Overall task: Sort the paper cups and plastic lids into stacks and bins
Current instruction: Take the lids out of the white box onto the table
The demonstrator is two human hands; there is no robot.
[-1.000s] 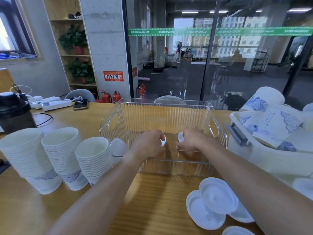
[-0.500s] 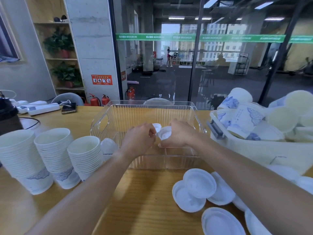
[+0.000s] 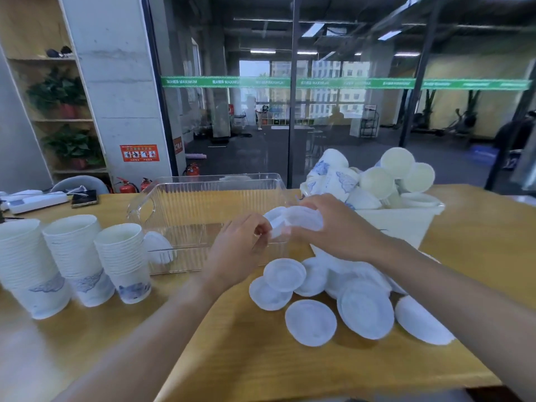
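Observation:
Both hands meet at the clear bin's right front corner, holding white plastic lids (image 3: pixel 301 217) between them. My left hand (image 3: pixel 240 248) pinches the lids' left edge; my right hand (image 3: pixel 333 224) covers them from the right. The clear plastic bin (image 3: pixel 185 198) stands behind, with one white lid (image 3: pixel 158 246) leaning at its front left. Three stacks of paper cups (image 3: pixel 78 256) stand on the left of the table. Several loose white lids (image 3: pixel 333 294) lie on the wood below my right arm. A white bin (image 3: pixel 406 219) heaped with loose cups and lids stands at the right.
A phone (image 3: pixel 84 198) and white power strips (image 3: pixel 34 201) lie at the table's back left. A glass wall runs behind the table. A chair back (image 3: pixel 81 182) shows beyond the far edge. The table's near edge cuts across the lower right.
Both hands have risen out of the clear bin and shifted right, now holding lids above its right front corner. The view has swung right, showing more loose lids and the white bin.

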